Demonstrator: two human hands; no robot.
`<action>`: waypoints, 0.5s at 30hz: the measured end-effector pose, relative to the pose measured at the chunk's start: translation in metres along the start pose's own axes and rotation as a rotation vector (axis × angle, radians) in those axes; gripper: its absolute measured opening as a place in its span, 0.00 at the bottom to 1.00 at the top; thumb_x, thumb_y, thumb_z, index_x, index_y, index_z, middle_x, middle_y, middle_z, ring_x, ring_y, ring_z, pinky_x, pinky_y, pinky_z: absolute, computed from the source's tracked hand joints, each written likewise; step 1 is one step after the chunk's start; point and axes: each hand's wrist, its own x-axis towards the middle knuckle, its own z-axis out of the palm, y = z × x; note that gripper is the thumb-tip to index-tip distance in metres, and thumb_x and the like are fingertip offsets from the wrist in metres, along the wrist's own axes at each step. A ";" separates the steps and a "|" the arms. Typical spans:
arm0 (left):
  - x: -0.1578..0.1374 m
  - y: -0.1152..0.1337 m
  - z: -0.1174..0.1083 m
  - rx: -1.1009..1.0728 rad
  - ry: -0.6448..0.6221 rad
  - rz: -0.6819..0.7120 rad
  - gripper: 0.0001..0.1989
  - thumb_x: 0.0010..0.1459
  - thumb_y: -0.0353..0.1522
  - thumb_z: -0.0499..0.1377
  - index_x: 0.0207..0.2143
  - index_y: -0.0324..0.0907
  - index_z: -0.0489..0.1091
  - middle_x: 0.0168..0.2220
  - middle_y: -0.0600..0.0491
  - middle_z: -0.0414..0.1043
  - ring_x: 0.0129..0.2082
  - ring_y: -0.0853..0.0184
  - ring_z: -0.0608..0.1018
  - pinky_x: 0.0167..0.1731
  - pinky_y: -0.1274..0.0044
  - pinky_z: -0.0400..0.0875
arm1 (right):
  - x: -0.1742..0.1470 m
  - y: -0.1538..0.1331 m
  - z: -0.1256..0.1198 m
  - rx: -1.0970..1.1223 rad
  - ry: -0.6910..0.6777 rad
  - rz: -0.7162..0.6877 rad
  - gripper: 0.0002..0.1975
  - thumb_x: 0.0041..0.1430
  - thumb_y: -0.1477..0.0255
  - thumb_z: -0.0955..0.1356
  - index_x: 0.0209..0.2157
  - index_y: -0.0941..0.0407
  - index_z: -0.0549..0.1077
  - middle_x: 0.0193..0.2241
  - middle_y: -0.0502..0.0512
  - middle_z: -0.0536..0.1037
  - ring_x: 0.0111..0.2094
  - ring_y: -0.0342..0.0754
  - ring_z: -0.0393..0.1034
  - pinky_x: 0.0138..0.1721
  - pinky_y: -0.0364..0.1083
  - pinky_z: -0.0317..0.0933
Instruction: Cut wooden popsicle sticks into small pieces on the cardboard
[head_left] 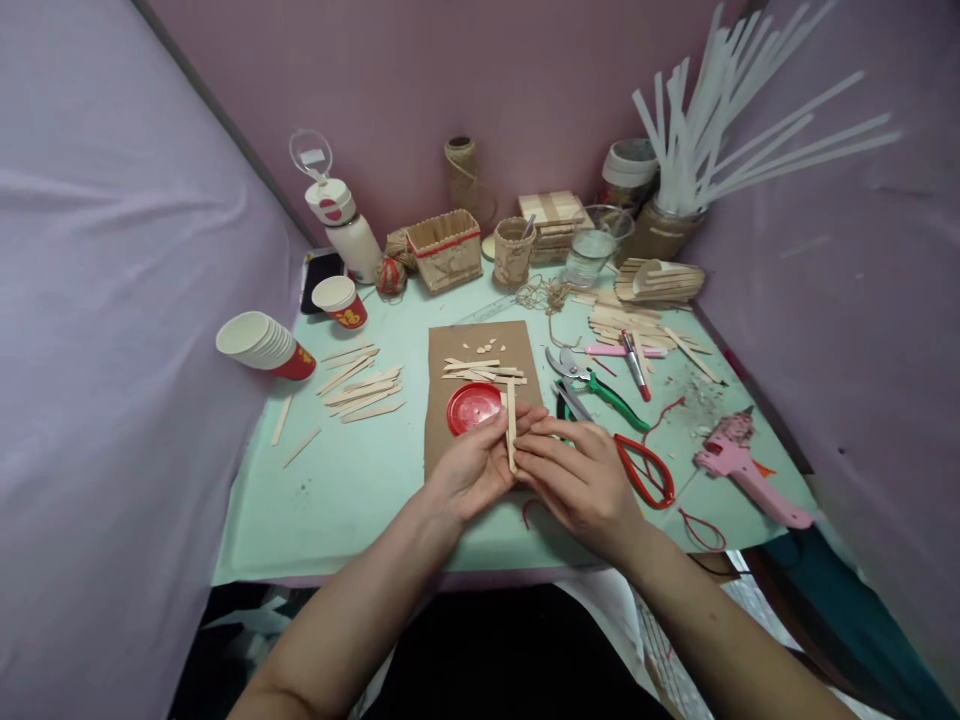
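Between my hands, above the front of a brown cardboard sheet (442, 350), a flat wooden stick (511, 425) is held nearly upright. My left hand (476, 465) is closed on it, the thumb against its side. The fingertips of my right hand (581, 480) pinch its lower part from the right. Just beyond my left thumb lies a round red plastic lid (474, 408). Behind the lid, several cut wooden sticks (484, 371) rest on the cardboard, with small wood chips farther back. My fingers partly hide whatever else may be in them.
Right of the cardboard lie green-handled pruning shears (611, 400), red-handled scissors (652, 475) and a pink glue gun (750, 470). More wooden sticks (367, 393) and stacked paper cups (266, 345) are on the left. A woven basket (446, 255) and a glass of water (592, 250) stand behind.
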 end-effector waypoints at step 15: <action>-0.001 -0.012 0.000 0.150 -0.144 -0.047 0.11 0.63 0.27 0.52 0.34 0.30 0.72 0.27 0.45 0.75 0.29 0.66 0.80 0.40 0.69 0.76 | 0.048 0.038 -0.008 0.718 -0.096 0.872 0.13 0.48 0.62 0.72 0.29 0.57 0.71 0.25 0.49 0.72 0.27 0.43 0.66 0.29 0.43 0.60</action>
